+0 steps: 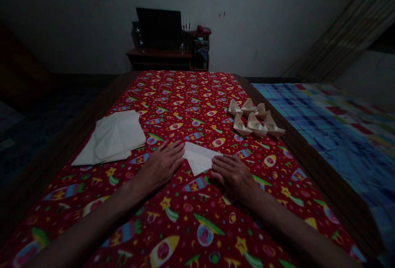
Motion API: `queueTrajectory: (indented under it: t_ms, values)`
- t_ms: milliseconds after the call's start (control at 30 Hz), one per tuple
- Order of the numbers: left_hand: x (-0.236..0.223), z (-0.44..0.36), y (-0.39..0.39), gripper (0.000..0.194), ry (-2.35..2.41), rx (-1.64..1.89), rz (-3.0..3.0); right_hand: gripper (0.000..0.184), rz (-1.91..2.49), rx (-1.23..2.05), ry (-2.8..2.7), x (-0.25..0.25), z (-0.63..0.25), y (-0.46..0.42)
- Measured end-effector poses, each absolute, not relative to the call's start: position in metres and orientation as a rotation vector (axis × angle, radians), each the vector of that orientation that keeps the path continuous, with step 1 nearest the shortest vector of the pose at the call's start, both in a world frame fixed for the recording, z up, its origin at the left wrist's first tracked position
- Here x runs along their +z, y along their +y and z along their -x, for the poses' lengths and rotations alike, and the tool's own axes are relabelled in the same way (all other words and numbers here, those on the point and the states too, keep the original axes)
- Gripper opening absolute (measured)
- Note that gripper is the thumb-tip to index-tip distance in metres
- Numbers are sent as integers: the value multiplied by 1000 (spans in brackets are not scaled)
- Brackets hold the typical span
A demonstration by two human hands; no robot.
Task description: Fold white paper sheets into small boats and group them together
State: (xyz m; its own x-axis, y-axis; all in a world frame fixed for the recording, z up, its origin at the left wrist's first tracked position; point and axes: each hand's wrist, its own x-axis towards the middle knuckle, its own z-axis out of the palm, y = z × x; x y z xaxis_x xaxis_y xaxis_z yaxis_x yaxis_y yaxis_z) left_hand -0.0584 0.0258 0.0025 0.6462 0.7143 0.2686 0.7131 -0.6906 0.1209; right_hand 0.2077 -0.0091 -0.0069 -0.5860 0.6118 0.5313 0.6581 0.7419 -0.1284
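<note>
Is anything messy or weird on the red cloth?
Only the paper pile on the left looks a bit askew: its sheets' edges don't line up. I see nothing spilled. The folded sheet looks flat, and the paper boats stand in two rows.

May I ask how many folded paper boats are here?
6 pale folded paper boats, at right on the red patterned cloth: three in the farther row, three in the nearer; none seems hidden.
</note>
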Motion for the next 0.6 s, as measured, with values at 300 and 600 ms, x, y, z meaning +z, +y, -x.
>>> queueTrajectory:
  t_ms: [300, 600]
  values:
    - [10, 39, 79, 53, 1136, 472, -2654, 11, 1369, -54, -2276, -3, -201, 3]
    - [31, 23, 98, 37, 1165, 102, -2430, 63, 1311, 92, -2243, 1, -207, 2]
